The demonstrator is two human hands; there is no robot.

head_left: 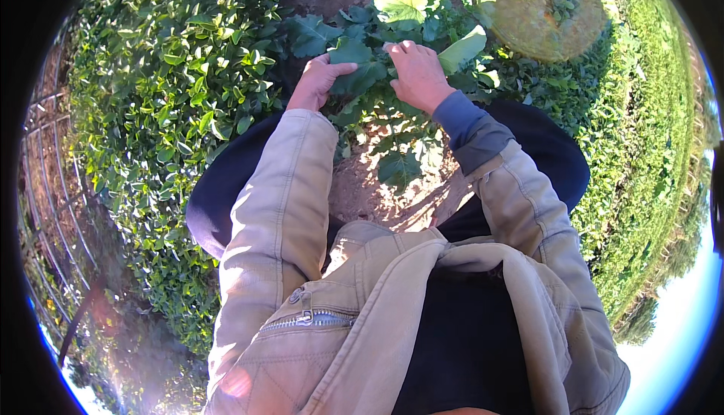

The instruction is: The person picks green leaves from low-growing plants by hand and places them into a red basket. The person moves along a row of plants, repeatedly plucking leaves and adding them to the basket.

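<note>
A low plant with broad, lobed green leaves [403, 11] grows from the soil between my knees. My left hand [318, 80] pinches the edge of one dark green leaf [357, 73], with the thumb on top and the fingers under it. Just to the right, my right hand [417, 70] is among the plant's leaves, back of the hand up and fingers curled. What its fingertips touch is hidden. A pale, curled leaf [465, 50] sticks out beside that wrist. Another leaf [399, 167] hangs lower, over the sunlit ground.
Dense, clipped hedges rise close on the left [175, 64] and on the right [633, 149]. Dry brown soil [362, 191] lies between my dark-trousered knees. A metal wire fence [51, 149] stands beyond the left hedge. The long beige jacket sleeves [283, 189] reach past my knees.
</note>
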